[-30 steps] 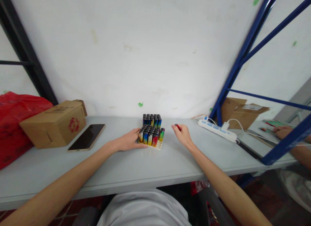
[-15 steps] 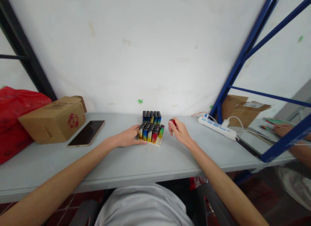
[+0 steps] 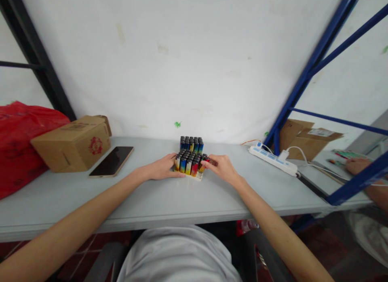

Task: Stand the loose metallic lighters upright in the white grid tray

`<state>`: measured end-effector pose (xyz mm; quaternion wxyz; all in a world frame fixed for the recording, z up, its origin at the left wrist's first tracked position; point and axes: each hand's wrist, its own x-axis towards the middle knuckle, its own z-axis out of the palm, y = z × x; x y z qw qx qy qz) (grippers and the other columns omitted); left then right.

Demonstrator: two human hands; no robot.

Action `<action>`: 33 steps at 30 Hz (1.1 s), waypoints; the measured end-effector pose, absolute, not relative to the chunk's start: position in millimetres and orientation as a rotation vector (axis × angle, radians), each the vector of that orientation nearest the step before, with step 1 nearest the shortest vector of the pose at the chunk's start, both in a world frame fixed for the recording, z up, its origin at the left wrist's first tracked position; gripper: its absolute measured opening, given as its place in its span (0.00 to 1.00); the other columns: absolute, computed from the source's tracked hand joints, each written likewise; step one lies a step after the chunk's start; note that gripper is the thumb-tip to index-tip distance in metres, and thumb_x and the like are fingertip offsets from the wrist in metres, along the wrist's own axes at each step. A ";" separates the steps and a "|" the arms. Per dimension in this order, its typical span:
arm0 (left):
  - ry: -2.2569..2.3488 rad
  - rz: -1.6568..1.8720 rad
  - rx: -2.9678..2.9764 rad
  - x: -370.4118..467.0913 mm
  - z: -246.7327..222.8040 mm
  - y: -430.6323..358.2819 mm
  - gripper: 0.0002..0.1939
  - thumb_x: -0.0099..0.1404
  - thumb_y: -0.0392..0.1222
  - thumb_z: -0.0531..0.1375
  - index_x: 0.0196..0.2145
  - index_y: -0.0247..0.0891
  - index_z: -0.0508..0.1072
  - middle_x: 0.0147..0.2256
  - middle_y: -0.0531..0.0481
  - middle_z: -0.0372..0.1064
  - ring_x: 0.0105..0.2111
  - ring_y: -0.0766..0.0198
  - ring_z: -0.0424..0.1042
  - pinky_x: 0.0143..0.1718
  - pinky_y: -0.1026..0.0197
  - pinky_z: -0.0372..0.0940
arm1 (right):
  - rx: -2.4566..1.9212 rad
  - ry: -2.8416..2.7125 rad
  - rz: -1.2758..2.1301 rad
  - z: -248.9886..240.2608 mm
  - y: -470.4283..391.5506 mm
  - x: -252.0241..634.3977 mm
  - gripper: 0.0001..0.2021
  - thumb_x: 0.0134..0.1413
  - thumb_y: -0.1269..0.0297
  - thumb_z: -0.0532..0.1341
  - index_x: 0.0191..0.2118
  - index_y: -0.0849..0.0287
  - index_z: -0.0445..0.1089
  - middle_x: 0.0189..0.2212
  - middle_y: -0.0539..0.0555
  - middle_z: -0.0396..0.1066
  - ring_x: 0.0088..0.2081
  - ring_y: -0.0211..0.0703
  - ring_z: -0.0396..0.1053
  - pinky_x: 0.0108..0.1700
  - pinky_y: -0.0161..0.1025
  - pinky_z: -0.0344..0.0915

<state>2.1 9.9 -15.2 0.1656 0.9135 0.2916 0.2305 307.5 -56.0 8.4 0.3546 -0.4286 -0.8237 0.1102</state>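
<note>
Several colourful lighters [image 3: 188, 166] with black tops stand upright in a pale tray [image 3: 198, 176] on the grey table. Behind them is a second block of upright lighters [image 3: 191, 144]. My left hand [image 3: 165, 167] wraps round the left side of the tray, thumb along its front edge. At the tray's right side, my right hand [image 3: 218, 166] is closed on a red lighter [image 3: 207, 159], which touches or nearly touches the other lighters. Its fingers partly hide that lighter.
A phone [image 3: 112, 161], a cardboard box [image 3: 74, 144] and a red bag [image 3: 24, 148] lie on the left. A power strip [image 3: 273, 160] with cables, an open carton [image 3: 309, 141] and a blue frame [image 3: 298, 88] are on the right. Another person's hand [image 3: 357, 165] shows far right.
My right hand has moved left with the red lighter, from beside the tray to its right side. My left hand stays on the tray. The view has shifted slightly.
</note>
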 end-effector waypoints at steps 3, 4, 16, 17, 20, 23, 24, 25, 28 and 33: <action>0.779 0.611 2.556 1.9 -14.8 10.9 0.35 0.64 0.70 0.68 0.60 0.47 0.78 0.61 0.46 0.73 0.60 0.44 0.71 0.68 0.50 0.61 | -1.130 -2.221 0.414 7.3 -53.7 307.3 0.25 0.72 0.41 0.58 0.34 0.57 0.74 0.27 0.51 0.79 0.25 0.39 0.69 0.32 0.36 0.59; 0.779 0.621 2.547 1.8 -14.3 10.9 0.35 0.64 0.69 0.68 0.61 0.47 0.78 0.61 0.46 0.73 0.60 0.44 0.71 0.68 0.50 0.61 | -1.165 -2.237 0.401 6.8 -52.8 306.6 0.23 0.72 0.42 0.59 0.34 0.57 0.74 0.27 0.51 0.79 0.25 0.40 0.70 0.32 0.36 0.59; 1.035 0.796 2.480 9.2 -26.2 12.0 0.37 0.57 0.73 0.70 0.52 0.41 0.80 0.51 0.41 0.78 0.53 0.43 0.75 0.59 0.50 0.68 | -1.418 -2.313 0.194 6.1 -56.1 309.9 0.27 0.70 0.39 0.60 0.31 0.57 0.76 0.26 0.53 0.75 0.29 0.42 0.69 0.34 0.38 0.56; 1.094 0.807 2.479 11.1 -26.0 11.0 0.37 0.57 0.73 0.70 0.51 0.41 0.80 0.50 0.40 0.78 0.53 0.42 0.75 0.59 0.49 0.68 | -1.417 -2.309 0.172 3.7 -55.2 309.9 0.25 0.68 0.38 0.62 0.35 0.57 0.77 0.30 0.54 0.77 0.33 0.45 0.72 0.37 0.39 0.60; 1.228 0.832 2.484 16.0 -25.0 7.7 0.36 0.57 0.74 0.68 0.48 0.40 0.81 0.52 0.37 0.77 0.55 0.38 0.74 0.60 0.46 0.67 | -1.426 -2.302 0.053 -7.9 -49.5 308.1 0.28 0.61 0.37 0.68 0.50 0.59 0.77 0.45 0.62 0.79 0.47 0.55 0.75 0.50 0.45 0.67; 1.289 0.785 2.506 19.9 -25.2 5.3 0.34 0.62 0.74 0.64 0.47 0.39 0.80 0.53 0.35 0.76 0.57 0.36 0.73 0.61 0.44 0.67 | -1.460 -2.286 0.033 -21.3 -39.9 305.9 0.34 0.62 0.37 0.67 0.60 0.62 0.74 0.54 0.68 0.75 0.56 0.62 0.72 0.59 0.52 0.67; 1.305 0.763 2.516 21.1 -25.7 4.8 0.34 0.64 0.73 0.62 0.48 0.39 0.80 0.53 0.34 0.76 0.57 0.36 0.73 0.61 0.44 0.66 | -1.462 -2.284 0.044 -25.0 -35.9 305.4 0.35 0.63 0.37 0.66 0.62 0.63 0.73 0.56 0.69 0.75 0.58 0.63 0.72 0.61 0.53 0.66; 1.321 0.743 2.524 22.4 -26.3 4.6 0.33 0.65 0.72 0.61 0.48 0.39 0.80 0.53 0.34 0.75 0.56 0.37 0.73 0.62 0.44 0.66 | -1.450 -2.288 0.058 -28.1 -31.5 305.2 0.35 0.64 0.37 0.65 0.63 0.64 0.72 0.58 0.71 0.74 0.59 0.64 0.71 0.63 0.54 0.66; 1.359 0.694 2.548 25.6 -27.7 5.4 0.31 0.67 0.71 0.60 0.47 0.39 0.79 0.54 0.35 0.74 0.57 0.38 0.72 0.64 0.43 0.64 | -1.359 -2.332 0.112 -33.4 -18.1 305.3 0.34 0.68 0.40 0.62 0.65 0.66 0.71 0.63 0.72 0.71 0.64 0.64 0.68 0.67 0.53 0.63; 1.348 0.611 2.565 26.3 -30.2 13.1 0.28 0.69 0.69 0.59 0.46 0.41 0.78 0.53 0.37 0.74 0.59 0.39 0.70 0.66 0.40 0.61 | -1.357 -2.372 0.172 -33.9 -5.6 305.2 0.34 0.68 0.40 0.62 0.67 0.61 0.70 0.67 0.71 0.67 0.67 0.67 0.65 0.69 0.60 0.58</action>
